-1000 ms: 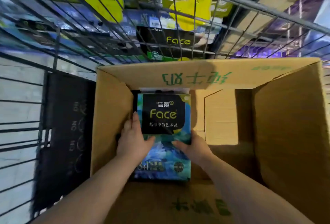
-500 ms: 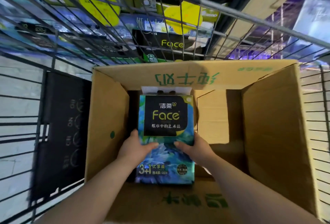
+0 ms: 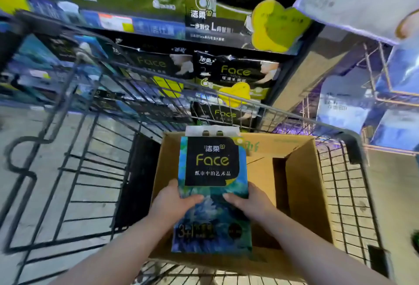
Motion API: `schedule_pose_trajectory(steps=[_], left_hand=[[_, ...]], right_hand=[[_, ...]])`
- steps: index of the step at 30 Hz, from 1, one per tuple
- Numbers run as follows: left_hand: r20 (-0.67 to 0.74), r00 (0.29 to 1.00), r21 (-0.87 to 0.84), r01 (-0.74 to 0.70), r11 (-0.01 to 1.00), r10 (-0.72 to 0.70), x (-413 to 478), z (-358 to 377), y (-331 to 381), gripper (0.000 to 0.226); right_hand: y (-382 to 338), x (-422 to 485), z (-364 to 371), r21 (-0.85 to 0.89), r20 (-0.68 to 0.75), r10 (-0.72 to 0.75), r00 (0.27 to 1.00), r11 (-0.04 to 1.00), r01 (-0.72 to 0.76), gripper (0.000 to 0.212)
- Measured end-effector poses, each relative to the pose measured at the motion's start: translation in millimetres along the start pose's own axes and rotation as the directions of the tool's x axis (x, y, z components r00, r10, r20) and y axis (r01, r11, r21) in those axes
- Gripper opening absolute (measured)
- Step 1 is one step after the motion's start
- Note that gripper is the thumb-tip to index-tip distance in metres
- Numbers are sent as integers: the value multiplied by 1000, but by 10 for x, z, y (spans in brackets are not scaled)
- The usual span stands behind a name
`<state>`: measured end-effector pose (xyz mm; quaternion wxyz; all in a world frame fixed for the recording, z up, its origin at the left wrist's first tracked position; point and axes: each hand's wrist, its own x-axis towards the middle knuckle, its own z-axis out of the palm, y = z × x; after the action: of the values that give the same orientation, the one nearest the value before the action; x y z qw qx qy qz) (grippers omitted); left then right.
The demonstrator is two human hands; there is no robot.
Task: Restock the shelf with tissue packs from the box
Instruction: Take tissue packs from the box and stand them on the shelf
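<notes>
A blue-green tissue pack (image 3: 212, 164) with a black "Face" label is held upright above the open cardboard box (image 3: 303, 185). My left hand (image 3: 172, 205) grips its left side, thumb across the front. On the pack's right side my right hand (image 3: 249, 204) grips the same way. The box sits inside a wire shopping cart (image 3: 108, 148). Beyond the cart, the shelf (image 3: 140, 25) carries black and green "Face" tissue packs (image 3: 235, 73) on several levels.
The cart's wire front and rim stand between me and the shelf. Yellow price tags (image 3: 276, 26) hang from the shelf edges. A rack with pale blue packs (image 3: 394, 94) stands at the right. Grey tiled floor (image 3: 45, 171) lies to the left.
Both hands have lifted the tissue pack up out of the box. My view has tilted up, so more of the shelf shows.
</notes>
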<state>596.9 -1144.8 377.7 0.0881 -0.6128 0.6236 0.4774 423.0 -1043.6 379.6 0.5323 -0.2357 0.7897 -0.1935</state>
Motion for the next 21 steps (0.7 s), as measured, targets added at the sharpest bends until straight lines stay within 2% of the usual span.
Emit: schedule_pose_trajectory(steps=[4,8,10,14,15,19,21], left_hand=[[-131,989,-37,-76,996,70,-350,-403,239,59],[-249,960,-101,-155,983,126,-678,-914,407,52],[-311,938,-147,-204,968,150,-856,-1204,455,45],[-452,877,-177,-266,947,162,-1277,-1872,456,35],[-489,856,-176,-288,941,170,-1388,-2047,422,35],[-617,761,-154,-364,918,199,-1835,-2758,147,37],[-673,707,-124,-399,908,219,-2058,-3113,-66,44]], right_hand=[[-417,-274,-142,-38,-68,-151,986,988,149,39],[-987,-543,-225,-80,-77,-246,966,967,240,45],[-1297,-671,-218,-110,-92,-315,944,946,305,59],[-1988,-1088,-96,-195,-87,-497,864,859,474,65],[-2173,-1250,-46,-218,-91,-540,837,831,512,61],[-2824,-1857,299,-278,-89,-677,731,721,634,25],[-3123,-2146,586,-260,-98,-724,683,681,685,27]])
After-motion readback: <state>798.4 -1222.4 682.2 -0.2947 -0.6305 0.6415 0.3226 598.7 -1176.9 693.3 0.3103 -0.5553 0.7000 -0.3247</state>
